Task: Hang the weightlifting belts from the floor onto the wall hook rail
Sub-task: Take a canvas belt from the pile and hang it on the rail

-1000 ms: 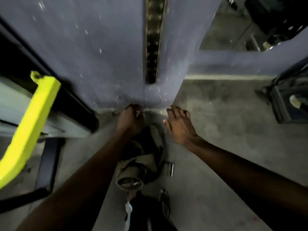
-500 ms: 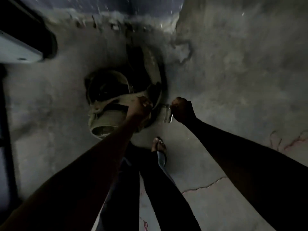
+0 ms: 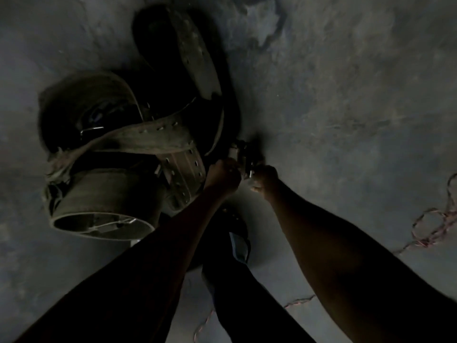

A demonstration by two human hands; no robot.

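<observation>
A heap of worn leather weightlifting belts (image 3: 138,144) lies on the dim concrete floor, left of centre. One coiled belt (image 3: 103,201) stands on edge at the front. A long dark belt (image 3: 195,55) curves away at the back. A metal buckle (image 3: 241,154) sticks out at the heap's right edge. My left hand (image 3: 223,175) is closed on the belt end beside the buckle. My right hand (image 3: 264,178) is closed on the buckle from the right. The wall hook rail is out of view.
My leg and sandalled foot (image 3: 235,233) stand just below the hands. Cracked grey floor (image 3: 358,107) spreads to the right, with reddish crack lines (image 3: 435,226) near the right edge.
The view dropped from the wall to the floor and closed in on the heap. My left hand slid right from the belt strap to the buckle, meeting my right hand there.
</observation>
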